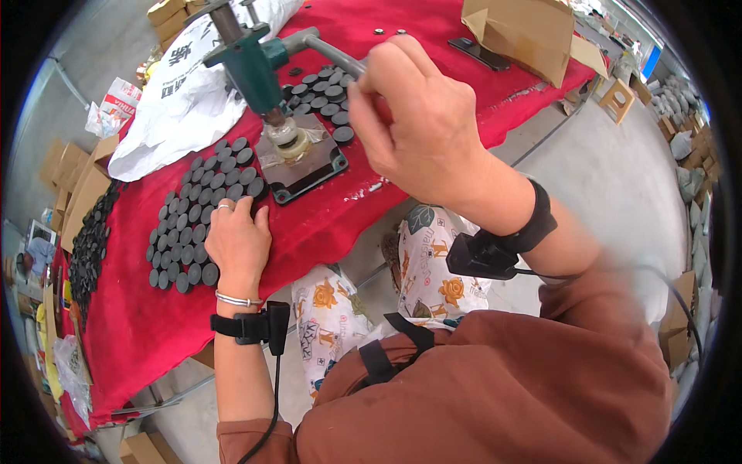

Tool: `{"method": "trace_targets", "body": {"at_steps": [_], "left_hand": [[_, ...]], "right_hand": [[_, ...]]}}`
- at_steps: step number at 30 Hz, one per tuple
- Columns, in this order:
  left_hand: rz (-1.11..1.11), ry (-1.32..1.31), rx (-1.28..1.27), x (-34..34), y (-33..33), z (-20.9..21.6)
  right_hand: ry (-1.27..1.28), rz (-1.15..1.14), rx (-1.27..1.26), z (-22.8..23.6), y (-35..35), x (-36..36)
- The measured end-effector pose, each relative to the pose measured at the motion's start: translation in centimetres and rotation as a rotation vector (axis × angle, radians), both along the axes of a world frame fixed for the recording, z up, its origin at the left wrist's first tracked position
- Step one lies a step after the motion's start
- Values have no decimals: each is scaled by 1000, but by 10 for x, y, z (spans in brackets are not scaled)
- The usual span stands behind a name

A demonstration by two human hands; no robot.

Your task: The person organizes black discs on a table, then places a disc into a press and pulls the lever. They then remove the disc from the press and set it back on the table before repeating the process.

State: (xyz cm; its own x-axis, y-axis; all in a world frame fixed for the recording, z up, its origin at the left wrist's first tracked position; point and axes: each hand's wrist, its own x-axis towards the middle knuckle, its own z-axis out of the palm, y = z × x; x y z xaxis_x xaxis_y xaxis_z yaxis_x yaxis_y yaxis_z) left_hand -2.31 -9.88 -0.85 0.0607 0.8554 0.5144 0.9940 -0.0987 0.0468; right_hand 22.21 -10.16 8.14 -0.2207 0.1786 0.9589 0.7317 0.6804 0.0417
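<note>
A dark green hand press point(251, 73) stands on the red-covered table, its metal base plate point(297, 172) beneath the ram. A pale round fitting point(287, 143) sits under the ram, over the plate. My right hand point(417, 116) is closed around the end of the press's grey lever point(334, 52), raised at the right. Left of the base, many black round discs point(202, 189) lie close together. My left hand point(238, 238) rests at their near right edge, fingers curled down with the tips partly hidden; whatever they grip cannot be made out.
More black discs point(321, 93) lie behind the press. A white sack point(182, 100) covers the far left, and small dark parts point(89, 240) are heaped at the left edge. A phone point(479, 54) and an open cardboard box point(518, 35) stand on the far right of the red cloth point(139, 348).
</note>
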Motion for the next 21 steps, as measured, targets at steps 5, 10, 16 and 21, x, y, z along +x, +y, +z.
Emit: {"method": "trace_targets", "body": {"at_steps": [5,10,16,21], "left_hand": [[15,-31,18,1,2,-1],[24,-103,8,4,3,7],[-326,-656,31,16,67,6],[-670,-955,-96,19,140,-25]], "right_hand": [[91,15,48,-17,4,-7],[117,26,44,-25,7,-6],[-21,-46,-42,-18,-2,-9],[102,-52,-16,-18,4,-18]]}}
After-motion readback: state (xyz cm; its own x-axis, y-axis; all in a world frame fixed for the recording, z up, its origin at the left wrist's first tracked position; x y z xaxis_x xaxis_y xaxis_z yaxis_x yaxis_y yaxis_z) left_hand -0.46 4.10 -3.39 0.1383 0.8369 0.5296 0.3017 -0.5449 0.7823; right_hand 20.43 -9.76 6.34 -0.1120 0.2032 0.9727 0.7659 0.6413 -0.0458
